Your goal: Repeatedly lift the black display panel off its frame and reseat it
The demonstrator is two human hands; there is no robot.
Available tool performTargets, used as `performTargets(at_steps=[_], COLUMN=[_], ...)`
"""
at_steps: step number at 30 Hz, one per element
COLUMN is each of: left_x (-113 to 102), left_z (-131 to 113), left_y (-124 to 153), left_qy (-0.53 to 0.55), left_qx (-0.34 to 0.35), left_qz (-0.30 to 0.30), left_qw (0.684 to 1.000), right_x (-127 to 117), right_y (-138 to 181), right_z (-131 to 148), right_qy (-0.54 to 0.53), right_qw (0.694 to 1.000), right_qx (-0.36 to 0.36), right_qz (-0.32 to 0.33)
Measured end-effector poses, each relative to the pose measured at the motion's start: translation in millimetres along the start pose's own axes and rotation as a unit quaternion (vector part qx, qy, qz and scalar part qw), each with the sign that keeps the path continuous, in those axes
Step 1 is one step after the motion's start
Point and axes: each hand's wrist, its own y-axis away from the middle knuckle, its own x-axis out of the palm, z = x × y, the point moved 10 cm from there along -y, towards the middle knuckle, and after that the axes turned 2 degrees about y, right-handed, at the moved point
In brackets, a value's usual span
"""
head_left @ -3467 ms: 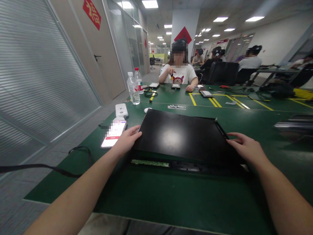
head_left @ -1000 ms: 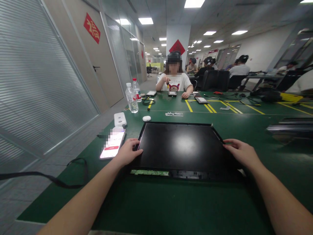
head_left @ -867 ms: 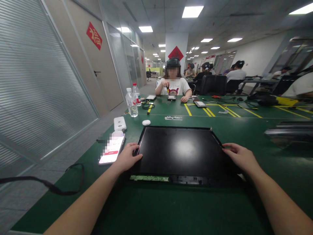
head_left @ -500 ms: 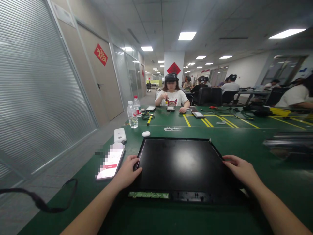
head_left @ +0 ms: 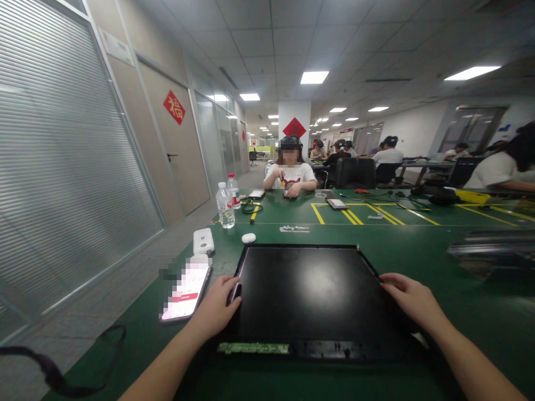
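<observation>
Though flat, glossy black panel (head_left: pixel 309 292)

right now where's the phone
In the head view the phone lies on the green table just left of the black panel, beside the left hand and below the small white box.

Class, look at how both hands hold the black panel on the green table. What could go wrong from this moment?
1. The left hand and right hand grip only the side edges of the black panel; it might slip or flex.
2. The phone lies just beside the left hand and could get knocked.
3. The bare green circuit strip at the near edge could be scraped on the table.
</observation>
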Motion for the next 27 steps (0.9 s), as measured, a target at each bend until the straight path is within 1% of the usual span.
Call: performTargets(at_steps=[4, 8, 12, 16, 19, 27], left_x=[-2.6, -5.9, -4.2, -2.4, -1.4, -3.6], left_z=[0.1, 1.8, 0.5, -3.0, -1.7, 5.9], left_y=[-1.9, -1.9, -0.1, 0.7, 0.3, -4.2], left_qy=[-0.011, -0.056, -0.118, -0.157, -0.157, -0.123], left_qx=[0.007, -0.022, -0.055, -0.06, -0.063, -0.042], left_qz=[-0.01, -0.017, 0.016, 0.036, 0.037, 0.005], left_qw=[1.0, 0.998, 0.991, 0.985, 0.985, 0.991], right_x=[-0.1, -1.2, -4.7, -3.2, -2.3, -0.4], right_y=[-1.6, -2.2, -1.5, -0.1, 0.1, -0.6], right_z=[-1.0, -2.2, 0.3, 2.6, 2.6, 3.5], right_qy=[-0.006, -0.013, -0.012, -0.016, -0.015, -0.013], right_qw=[1.0, 1.0, 1.0, 1.0, 1.0, 1.0], right_qx=[-0.012, -0.002, 0.005, 0.006, 0.009, -0.011], right_qz=[0.0, 0.01, 0.004, 0.011, 0.014, 0.021])
